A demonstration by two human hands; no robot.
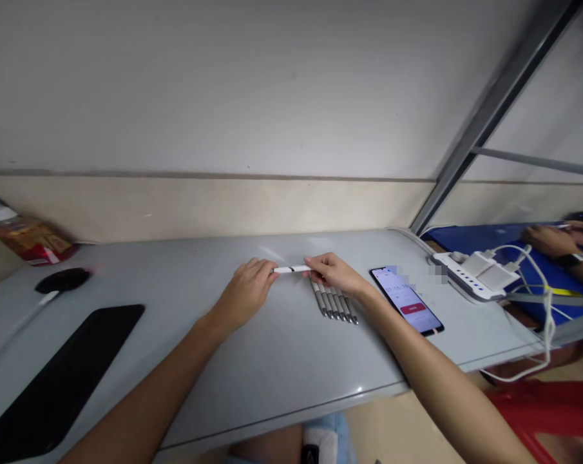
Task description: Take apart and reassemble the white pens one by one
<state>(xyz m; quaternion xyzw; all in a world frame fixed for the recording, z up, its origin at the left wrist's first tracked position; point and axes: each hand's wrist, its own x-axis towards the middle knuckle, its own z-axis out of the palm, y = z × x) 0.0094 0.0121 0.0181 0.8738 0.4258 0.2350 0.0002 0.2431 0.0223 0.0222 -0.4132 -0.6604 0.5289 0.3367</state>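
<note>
My left hand [247, 291] and my right hand [334, 272] pinch the two ends of a white pen [292, 269] and hold it level just above the grey table [272, 361]. The fingers of both hands are closed on it. Under my right hand lies a row of several grey pens [336, 304], side by side, their tips pointing toward me. A phone [407, 300] with a lit screen lies to the right of them.
A white power strip [469, 276] with chargers and cables sits at the table's right end. A black pad [54, 380] and a black mouse [62, 280] lie at the left, a red packet [33, 241] behind them. Another person's hands [556, 240] work at the far right.
</note>
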